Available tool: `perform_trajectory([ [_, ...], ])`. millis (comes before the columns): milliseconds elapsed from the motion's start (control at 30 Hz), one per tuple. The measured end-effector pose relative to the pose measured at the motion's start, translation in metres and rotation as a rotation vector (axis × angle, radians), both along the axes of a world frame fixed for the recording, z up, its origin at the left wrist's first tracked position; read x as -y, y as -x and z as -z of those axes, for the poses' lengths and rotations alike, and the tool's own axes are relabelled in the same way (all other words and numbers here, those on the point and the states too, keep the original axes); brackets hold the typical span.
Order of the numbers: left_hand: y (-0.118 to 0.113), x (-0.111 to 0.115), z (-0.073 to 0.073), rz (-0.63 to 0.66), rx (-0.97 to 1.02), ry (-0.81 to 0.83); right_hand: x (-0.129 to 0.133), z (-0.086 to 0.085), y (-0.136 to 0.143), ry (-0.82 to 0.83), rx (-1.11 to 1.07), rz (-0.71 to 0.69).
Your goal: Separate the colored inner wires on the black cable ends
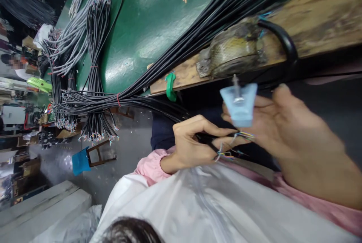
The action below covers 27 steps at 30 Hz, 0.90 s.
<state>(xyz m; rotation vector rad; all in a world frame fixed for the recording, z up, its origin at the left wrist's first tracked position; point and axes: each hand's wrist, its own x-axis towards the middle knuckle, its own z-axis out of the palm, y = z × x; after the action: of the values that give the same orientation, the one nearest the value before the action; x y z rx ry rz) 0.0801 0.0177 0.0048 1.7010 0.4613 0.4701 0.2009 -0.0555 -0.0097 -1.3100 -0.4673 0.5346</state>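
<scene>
My left hand (195, 143) is closed around the end of black cables (207, 140). Thin coloured wires (226, 155) fan out from its fingertips. To the right, my right hand (302, 129) is palm up and somewhat blurred, its thumb apart from the fingers. Those fingers pass partly behind a translucent light-blue cup-shaped piece (241, 113), so whether they touch it is unclear. A metal spindle (235, 80) shows at the top of the blue piece, below a worn, dirty motor (236, 48) on the bench edge.
Long black cables (181, 52) cross the green tabletop (141, 20) and its wooden edge board (319, 20). A green clip-like piece (170, 86) hangs from the board. Tied cable bundles (94, 46) drape at the left. A blue-seated stool (80, 161) stands on the floor, beyond boxes (48, 213).
</scene>
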Motion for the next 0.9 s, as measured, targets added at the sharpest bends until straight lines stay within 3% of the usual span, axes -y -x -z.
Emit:
perform_trajectory([
  [167, 0.008, -0.021, -0.001, 0.212, -0.014, 0.094, 0.026, 0.0, 0.007, 0.014, -0.15, 0.019],
  [267, 0.006, -0.042, -0.007, 0.355, -0.065, 0.29, 0.04, 0.002, 0.017, 0.055, -0.163, 0.11],
  [400, 0.001, -0.06, -0.012, 0.525, -0.195, 0.523, 0.052, 0.01, 0.032, 0.263, -0.044, 0.28],
  [500, 0.005, -0.057, -0.013, 0.452, -0.201, 0.503, 0.055, 0.008, 0.042, 0.25, 0.117, 0.263],
  [667, 0.024, -0.035, -0.015, 0.213, -0.149, 0.407, 0.048, -0.018, 0.051, 0.076, 0.393, 0.139],
  [800, 0.031, -0.027, -0.019, 0.153, -0.111, 0.376, 0.044, -0.029, 0.057, 0.128, 0.366, 0.108],
  [900, 0.03, -0.027, -0.017, 0.16, -0.096, 0.357, 0.041, -0.029, 0.062, 0.053, 0.343, 0.078],
])
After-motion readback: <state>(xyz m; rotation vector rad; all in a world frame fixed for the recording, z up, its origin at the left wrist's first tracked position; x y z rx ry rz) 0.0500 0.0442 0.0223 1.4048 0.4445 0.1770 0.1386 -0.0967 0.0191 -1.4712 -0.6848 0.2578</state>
